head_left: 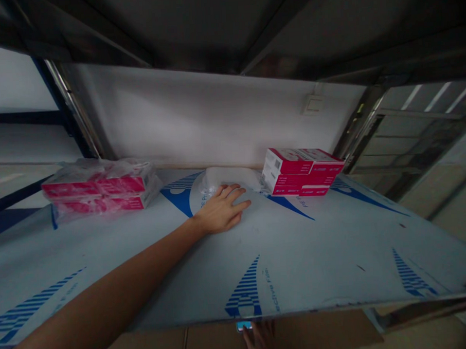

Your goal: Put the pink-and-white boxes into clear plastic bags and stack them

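My left hand [222, 212] reaches far across a shelf board [298, 254], palm down with fingers stretched out, its fingertips touching a crumpled clear plastic wrap [227, 177] near the back wall. To the right of the wrap stands a stack of red and white boxes [301, 172]. At the left lies a pack of red boxes in plastic film [102, 190]. My right hand [259, 340] shows at the bottom edge below the shelf's front lip, fingers touching a small blue thing [243, 326]; its grip is not visible.
The shelf board is white with blue printed protective film. A white wall [199, 114] closes the back, with a light switch [312, 105] at the right. Another shelf hangs overhead. Brown cardboard [302, 336] lies below the front edge.
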